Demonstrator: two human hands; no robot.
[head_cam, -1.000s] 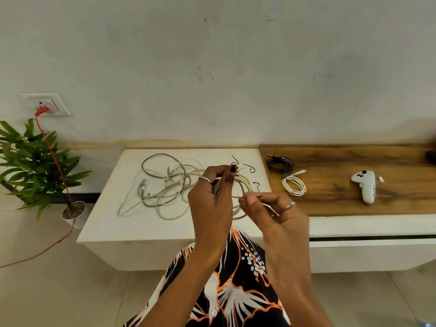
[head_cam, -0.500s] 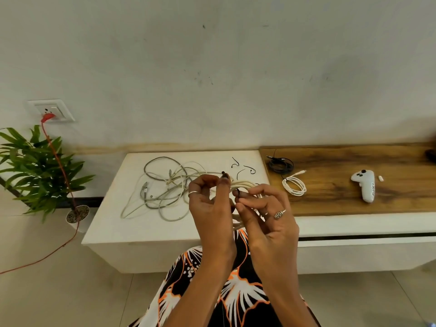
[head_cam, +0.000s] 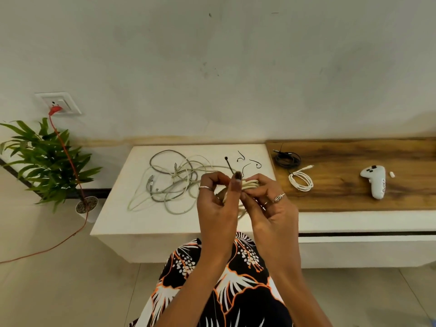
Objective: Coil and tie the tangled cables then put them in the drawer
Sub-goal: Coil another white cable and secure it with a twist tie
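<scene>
The white desk [head_cam: 113, 223] sits against the wall, and a brown wooden top [head_cam: 354, 197] joins its right side. A green plant [head_cam: 40, 161] stands on the floor past the desk's left edge, and a red cord [head_cam: 68, 159] runs from the wall socket [head_cam: 59, 103] down through the leaves to the floor.

The big tangle of grey and white cables [head_cam: 174, 180] lies on the white desk, in its left half, closer to the back edge than the front. You hold a small bundle of coiled cream cable [head_cam: 251, 184] up in the air above the middle of the desk, near the front edge. Your left hand [head_cam: 219, 204] has its fingers curled round the bundle, and its thumb and finger pinch a thin black tie [head_cam: 229, 164] that sticks up toward the back. Your right hand [head_cam: 271, 204] grips the other side of the same bundle with bent fingers.

On the wooden top, a white game controller [head_cam: 375, 182] lies toward the right. A coiled white cable [head_cam: 301, 181] rests near the left edge of the wood. A coiled black cable [head_cam: 287, 158] sits behind it, at the back left corner. Three loose black ties [head_cam: 256, 163] lie on the white desk near its back right corner.
</scene>
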